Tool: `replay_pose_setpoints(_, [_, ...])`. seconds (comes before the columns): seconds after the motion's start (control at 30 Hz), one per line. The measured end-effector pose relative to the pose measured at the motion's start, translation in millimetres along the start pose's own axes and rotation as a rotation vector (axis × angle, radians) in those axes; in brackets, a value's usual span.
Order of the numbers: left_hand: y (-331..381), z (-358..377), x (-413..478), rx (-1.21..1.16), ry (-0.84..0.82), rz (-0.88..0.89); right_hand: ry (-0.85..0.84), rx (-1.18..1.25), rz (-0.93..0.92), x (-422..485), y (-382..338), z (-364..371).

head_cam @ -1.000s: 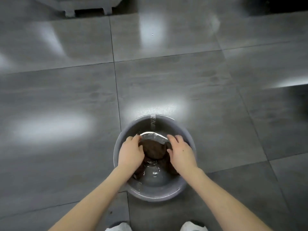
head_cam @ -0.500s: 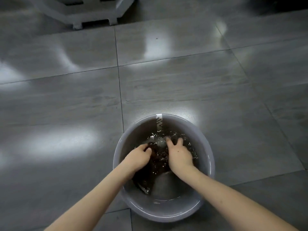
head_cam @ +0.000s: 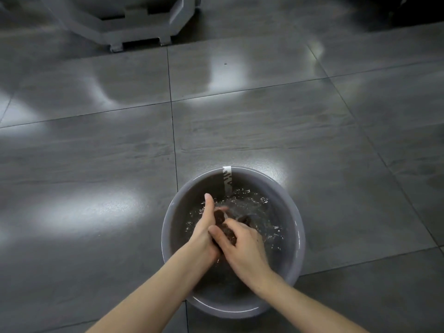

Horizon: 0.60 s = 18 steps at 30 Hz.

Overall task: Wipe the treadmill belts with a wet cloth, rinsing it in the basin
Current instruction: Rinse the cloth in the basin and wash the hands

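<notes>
Left hand and right hand pressed together, both clutching the dark cloth underwater in the basin, lower centre; likely mid-rinse; wringing and belt wiping apparently remain.

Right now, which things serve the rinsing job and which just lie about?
In use: dark brown wet cloth, round grey plastic basin of water, left hand and right hand gripping the cloth.
Lying about: grey angular machine base, grey floor tiles.

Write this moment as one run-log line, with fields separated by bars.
step: rinse | left hand: grips cloth | right hand: grips cloth | basin: on floor, water rippling
</notes>
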State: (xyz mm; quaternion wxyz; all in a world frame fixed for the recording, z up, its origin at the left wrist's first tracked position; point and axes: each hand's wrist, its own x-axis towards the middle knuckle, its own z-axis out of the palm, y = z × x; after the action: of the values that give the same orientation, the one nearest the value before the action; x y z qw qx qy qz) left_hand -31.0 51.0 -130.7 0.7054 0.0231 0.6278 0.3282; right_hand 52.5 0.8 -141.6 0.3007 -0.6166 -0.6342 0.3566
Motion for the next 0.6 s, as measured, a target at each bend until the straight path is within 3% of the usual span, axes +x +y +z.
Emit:
replay_pose_setpoints(0.17, [-2.6,1.9,-3.2,0.087,0.064,0.218,0.195,-0.166,-0.104,4.0,4.4,3.8])
replay_pose_setpoints(0.33, [-0.7,0.9,-8.4,0.258,0.183,0.349,0.21,-0.219,-0.104,10.4,8.2,10.4])
replay_pose_setpoints(0.53, [-6.4,-17.8,2.4,0.509,0.118,0.41,0.073,-0.327,0.2,26.1,26.7,-5.1])
replay_pose_setpoints(0.6, [-4.7,-23.6,2.0,0.656,0.053,0.371,-0.029,-0.488,0.281,30.9,30.7,-8.7])
